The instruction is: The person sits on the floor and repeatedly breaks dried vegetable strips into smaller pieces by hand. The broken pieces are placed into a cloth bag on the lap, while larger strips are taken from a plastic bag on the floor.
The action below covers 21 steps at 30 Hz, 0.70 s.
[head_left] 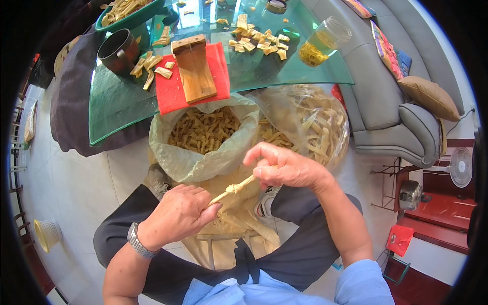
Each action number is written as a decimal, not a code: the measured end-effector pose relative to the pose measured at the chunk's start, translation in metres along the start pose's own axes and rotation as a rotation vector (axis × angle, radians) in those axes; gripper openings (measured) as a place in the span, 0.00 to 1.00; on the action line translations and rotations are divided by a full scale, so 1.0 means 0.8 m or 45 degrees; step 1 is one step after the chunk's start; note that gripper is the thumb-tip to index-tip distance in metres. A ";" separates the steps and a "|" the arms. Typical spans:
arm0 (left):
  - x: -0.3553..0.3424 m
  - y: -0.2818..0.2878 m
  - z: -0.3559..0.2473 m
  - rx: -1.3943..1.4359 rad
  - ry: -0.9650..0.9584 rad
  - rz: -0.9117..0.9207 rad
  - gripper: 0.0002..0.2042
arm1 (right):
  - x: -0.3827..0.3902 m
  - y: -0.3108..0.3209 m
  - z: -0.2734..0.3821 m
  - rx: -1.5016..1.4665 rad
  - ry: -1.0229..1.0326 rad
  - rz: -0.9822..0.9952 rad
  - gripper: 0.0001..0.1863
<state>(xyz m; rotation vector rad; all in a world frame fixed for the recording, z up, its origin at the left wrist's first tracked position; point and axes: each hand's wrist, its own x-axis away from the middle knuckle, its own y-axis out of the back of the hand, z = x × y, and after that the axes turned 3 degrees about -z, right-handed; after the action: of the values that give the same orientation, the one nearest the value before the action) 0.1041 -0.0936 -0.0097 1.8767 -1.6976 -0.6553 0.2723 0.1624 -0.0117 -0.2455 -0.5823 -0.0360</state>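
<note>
Risk noted first: a tear is judged possible at the knot (233, 189) in the pale yellow strip (246, 183), since the strip is bent tightly there and would be strained by a hard or uneven pull. Slippage is judged likelier at the right hand (291, 169), where only a short length appears to be pinched. If tension were eased too soon, the knot might be loosened; if the grip were lost, the strip could be dropped onto the tan sheet (231, 211) below.

Position: the strip is held between the two hands, above the sheet and on the near side of the pale sack (195, 168). It is slanted upward from left to right, with the knot exposed in the gap, touched by neither hand.

Hand states: the left hand (184, 212) is closed over the lower end, with the thumb laid along it; its fingertips are hidden. The right hand is partly curled, the upper end being gripped near the thumb while the index finger is raised and crooked, clear of the strip. How firmly either end is gripped cannot be told.
</note>
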 end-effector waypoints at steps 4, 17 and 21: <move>-0.006 0.020 0.001 0.187 0.249 -0.014 0.16 | -0.011 -0.004 0.002 0.435 0.241 0.057 0.32; -0.020 -0.011 -0.003 0.372 0.583 0.415 0.27 | -0.023 -0.072 -0.031 1.329 0.642 0.035 0.12; -0.005 -0.014 -0.010 0.621 0.366 0.495 0.23 | 0.002 -0.074 -0.038 1.052 0.552 0.304 0.17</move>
<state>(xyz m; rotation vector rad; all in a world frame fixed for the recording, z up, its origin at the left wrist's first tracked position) 0.1171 -0.0881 -0.0111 1.7463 -2.0625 0.1928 0.2845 0.0974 -0.0225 0.4909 -0.0993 0.3698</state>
